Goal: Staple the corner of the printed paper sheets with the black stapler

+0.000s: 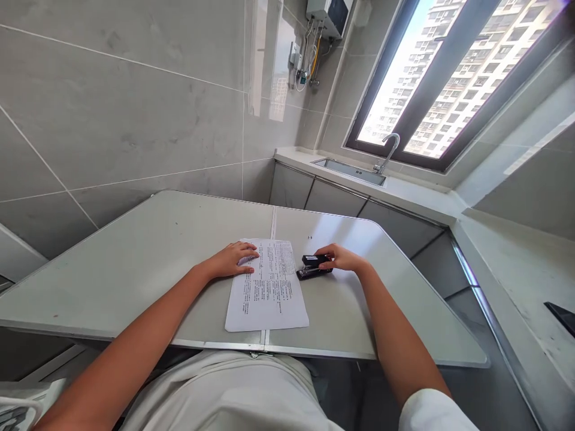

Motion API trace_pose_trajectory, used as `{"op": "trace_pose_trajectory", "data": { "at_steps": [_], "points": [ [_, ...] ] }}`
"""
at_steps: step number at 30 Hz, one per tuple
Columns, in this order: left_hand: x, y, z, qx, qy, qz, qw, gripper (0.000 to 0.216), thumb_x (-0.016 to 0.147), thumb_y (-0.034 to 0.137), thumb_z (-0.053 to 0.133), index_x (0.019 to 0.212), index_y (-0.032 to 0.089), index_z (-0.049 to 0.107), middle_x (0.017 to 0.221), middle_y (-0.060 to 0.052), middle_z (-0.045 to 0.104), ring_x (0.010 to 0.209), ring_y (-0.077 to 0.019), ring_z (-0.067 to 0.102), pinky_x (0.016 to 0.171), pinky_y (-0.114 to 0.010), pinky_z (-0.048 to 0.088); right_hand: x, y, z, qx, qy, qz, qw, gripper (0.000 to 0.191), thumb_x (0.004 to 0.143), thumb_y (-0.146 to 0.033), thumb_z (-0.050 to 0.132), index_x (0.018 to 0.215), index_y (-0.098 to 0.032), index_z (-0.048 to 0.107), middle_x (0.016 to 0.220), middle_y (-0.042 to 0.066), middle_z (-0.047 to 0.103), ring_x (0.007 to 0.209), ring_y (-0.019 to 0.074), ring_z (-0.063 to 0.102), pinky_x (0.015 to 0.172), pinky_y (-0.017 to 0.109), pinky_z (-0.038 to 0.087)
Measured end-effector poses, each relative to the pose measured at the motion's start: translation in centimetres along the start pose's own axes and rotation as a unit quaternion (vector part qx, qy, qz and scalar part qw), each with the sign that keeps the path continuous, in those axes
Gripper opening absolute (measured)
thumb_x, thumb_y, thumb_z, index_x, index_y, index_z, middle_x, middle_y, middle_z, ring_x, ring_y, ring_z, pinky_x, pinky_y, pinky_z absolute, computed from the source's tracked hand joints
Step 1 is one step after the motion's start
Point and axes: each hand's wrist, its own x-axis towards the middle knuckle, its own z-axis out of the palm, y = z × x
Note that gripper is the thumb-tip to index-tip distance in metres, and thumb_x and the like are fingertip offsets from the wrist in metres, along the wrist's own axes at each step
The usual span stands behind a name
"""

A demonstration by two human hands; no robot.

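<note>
Sheets of printed paper (269, 305) lie on the folding table (179, 233), across its centre seam. I cannot tell how many sheets there are. On the paper's left edge rests my left hand (231, 258), with fingers stretched out and the thumb apart. My right hand (339, 257) grips a black stapler (312, 273) just right of the paper. The stapler's jaws part toward the paper, and its tip is close to the right edge of the sheets. Part of the stapler's rear is hidden by my fingers.
Beyond the table, a counter holds a sink (353, 172) with a tap (389, 152) under the window. A water heater (330, 17) hangs on the wall. At far right a dark flat object (561, 317) lies on the side counter. The table's front edge runs along my lap.
</note>
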Motion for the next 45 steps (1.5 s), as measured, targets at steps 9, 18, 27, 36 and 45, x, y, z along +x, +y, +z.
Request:
{"op": "trace_pose_trajectory", "data": {
  "at_steps": [9, 18, 27, 36, 45],
  "points": [
    [-0.3, -0.4, -0.4, 0.009, -0.008, -0.004, 1.000, 0.050, 0.091, 0.057, 0.070, 0.134, 0.031, 0.070, 0.147, -0.007, 0.060, 0.137, -0.0298, 0.052, 0.117, -0.043, 0.036, 0.5, -4.6, 1.9, -0.049, -0.088, -0.113, 0.988, 0.051, 0.089, -0.040, 0.073, 0.140, -0.032, 0.068, 0.120, 0.004, 0.074, 0.102, 0.0217, 0.065, 0.090, 0.031, 0.049],
    [0.8, 3.4, 0.8, 0.075, -0.018, 0.023, 0.997, 0.056, 0.101, 0.059, 0.054, 0.147, 0.028, 0.060, 0.163, -0.009, 0.045, 0.152, -0.0330, 0.037, 0.127, -0.053, 0.022, -0.1, -4.2, 0.7, -0.078, -0.092, -0.055, 0.991, 0.049, 0.093, -0.044, 0.068, 0.139, -0.028, 0.067, 0.128, 0.005, 0.072, 0.110, 0.0243, 0.065, 0.096, 0.032, 0.048],
    [0.9, 3.8, 1.9, 0.057, -0.094, 0.037, 0.993, 0.075, 0.096, 0.073, 0.051, 0.160, 0.035, 0.043, 0.171, -0.008, 0.029, 0.159, -0.0393, 0.022, 0.128, -0.061, 0.013, 1.0, -3.0, 1.6, -0.144, -0.002, -0.011, 0.990, 0.048, 0.093, -0.034, 0.066, 0.141, -0.027, 0.064, 0.127, 0.008, 0.071, 0.112, 0.0270, 0.063, 0.096, 0.037, 0.047],
    [0.8, 3.7, 1.7, 0.071, -0.088, 0.036, 0.993, 0.074, 0.097, 0.072, 0.050, 0.160, 0.032, 0.044, 0.170, -0.010, 0.032, 0.159, -0.0400, 0.023, 0.127, -0.062, 0.014, 1.3, -4.8, 2.5, -0.086, -0.089, -0.137, 0.983, 0.045, 0.095, -0.042, 0.069, 0.136, -0.025, 0.068, 0.115, 0.007, 0.073, 0.100, 0.0210, 0.064, 0.090, 0.032, 0.047],
    [0.8, 5.3, 1.5, 0.017, -0.139, 0.139, 0.980, 0.057, 0.107, 0.053, 0.044, 0.161, 0.037, 0.039, 0.170, -0.004, 0.034, 0.161, -0.0322, 0.020, 0.130, -0.056, 0.014, 3.2, -5.4, 4.9, -0.102, 0.035, -0.155, 0.982, 0.050, 0.092, -0.055, 0.072, 0.131, -0.024, 0.072, 0.102, 0.007, 0.075, 0.089, 0.0207, 0.067, 0.082, 0.031, 0.049]
  ]
}}
